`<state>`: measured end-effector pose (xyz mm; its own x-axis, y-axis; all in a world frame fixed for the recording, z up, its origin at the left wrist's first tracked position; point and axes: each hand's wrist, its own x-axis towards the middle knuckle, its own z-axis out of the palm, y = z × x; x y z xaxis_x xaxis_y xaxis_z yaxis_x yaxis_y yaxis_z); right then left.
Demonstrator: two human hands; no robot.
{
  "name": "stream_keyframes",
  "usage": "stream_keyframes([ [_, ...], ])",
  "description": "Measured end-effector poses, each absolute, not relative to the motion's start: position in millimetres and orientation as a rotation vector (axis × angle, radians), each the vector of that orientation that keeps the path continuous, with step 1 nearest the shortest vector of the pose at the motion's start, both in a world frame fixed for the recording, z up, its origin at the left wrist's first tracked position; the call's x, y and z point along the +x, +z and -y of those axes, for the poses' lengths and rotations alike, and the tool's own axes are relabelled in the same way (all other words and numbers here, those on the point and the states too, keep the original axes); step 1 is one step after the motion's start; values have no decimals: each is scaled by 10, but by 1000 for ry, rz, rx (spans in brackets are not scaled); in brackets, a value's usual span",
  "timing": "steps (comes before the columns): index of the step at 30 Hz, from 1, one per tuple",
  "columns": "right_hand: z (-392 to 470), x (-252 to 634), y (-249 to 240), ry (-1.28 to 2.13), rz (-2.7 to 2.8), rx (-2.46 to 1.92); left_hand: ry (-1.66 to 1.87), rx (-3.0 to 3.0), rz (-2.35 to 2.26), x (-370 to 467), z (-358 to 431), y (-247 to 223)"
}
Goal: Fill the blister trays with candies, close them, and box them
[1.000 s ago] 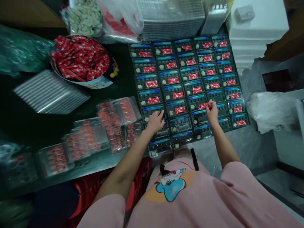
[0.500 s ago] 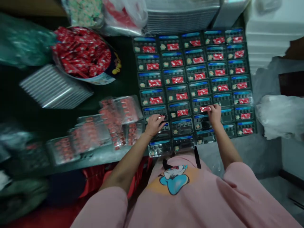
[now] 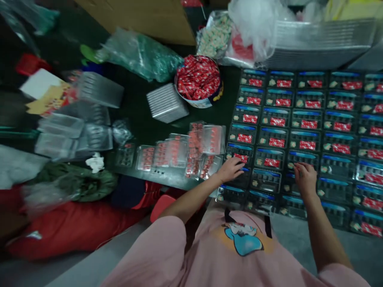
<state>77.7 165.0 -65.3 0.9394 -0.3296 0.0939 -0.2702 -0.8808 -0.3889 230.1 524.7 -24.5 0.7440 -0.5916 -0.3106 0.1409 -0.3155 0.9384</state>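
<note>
Clear plastic trays [image 3: 267, 182] stand in rows, many with a blue pen [image 3: 271, 151], a small pale piece and a red patterned packet [image 3: 271, 162]. My left hand [image 3: 230, 170] is over the left column, fingers stretched out and apart. Its fingertips are next to a red packet [image 3: 241, 158] lying in a tray. My right hand [image 3: 306, 177] is over a tray in the third column, its fingers pinched together. A bit of red shows at those fingertips; my hand hides most of that packet.
Left of the trays lie clear packs of red pieces [image 3: 176, 152]. Behind them stand a tub of red packets [image 3: 200, 104] and a stack of clear trays [image 3: 167, 104]. Plastic bags [image 3: 143, 56], a cardboard box [image 3: 143, 18] and more stacked trays [image 3: 323, 52] line the back.
The view has swung left, so the trays sit further right. My left hand has come off the red packet, which lies in its tray. My right hand remains at the same tray.
</note>
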Motion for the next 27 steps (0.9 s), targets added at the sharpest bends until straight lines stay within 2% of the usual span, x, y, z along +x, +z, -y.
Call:
stream_keyframes([
  [3,-2033,1228,-493,-299,-309,-2606,-730,1712,406,2497,-5292,-147],
  [7,-2713,1871,-160,-324,-241,-2543,-665,1703,749,2896,-5362,27],
  [11,-3221,2132,105,-317,-192,-2518,-342,1797,806,3845,-5593,236],
  [14,-3393,1976,164,-309,-276,-2522,-130,2076,617,4857,-5832,295],
  [18,-3474,1463,92,-273,-456,-2554,-197,2451,548,5946,-6001,190],
  [23,-3608,808,-68,-229,-679,-2599,-356,2737,696,6584,-5872,26],
  [27,-3783,635,-123,-204,-740,-2585,-587,2828,763,6827,-5685,-17],
])
